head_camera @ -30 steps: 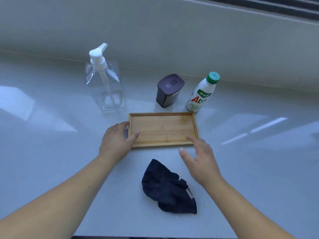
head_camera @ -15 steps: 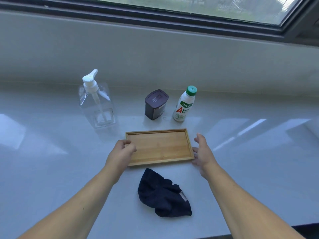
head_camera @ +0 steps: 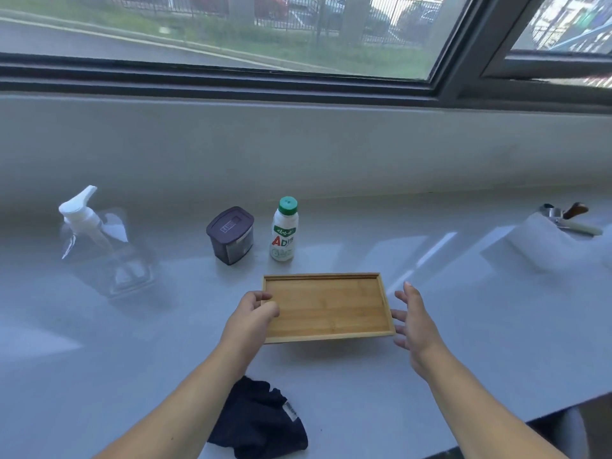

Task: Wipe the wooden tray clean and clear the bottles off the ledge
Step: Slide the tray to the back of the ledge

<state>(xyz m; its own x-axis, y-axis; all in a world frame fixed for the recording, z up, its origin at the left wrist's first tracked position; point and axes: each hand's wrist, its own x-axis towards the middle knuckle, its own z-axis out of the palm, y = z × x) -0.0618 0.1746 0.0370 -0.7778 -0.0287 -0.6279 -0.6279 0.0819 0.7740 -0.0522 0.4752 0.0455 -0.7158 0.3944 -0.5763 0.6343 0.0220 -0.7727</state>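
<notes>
two hands now bracket the wooden tray (head_camera: 326,306) on the ledge (head_camera: 463,309): left hand (head_camera: 253,314) has closed onto its left rim, right hand (head_camera: 414,318) has swung open beside the right rim, so lifting looks imminent; cloth (head_camera: 260,422) untouched.

L hand (head_camera: 253,314) grips wooden tray (head_camera: 328,306) by left edge; R hand (head_camera: 414,321) spread wide beside right edge; dark cloth (head_camera: 261,422) near, on surface (head_camera: 463,309).
</notes>
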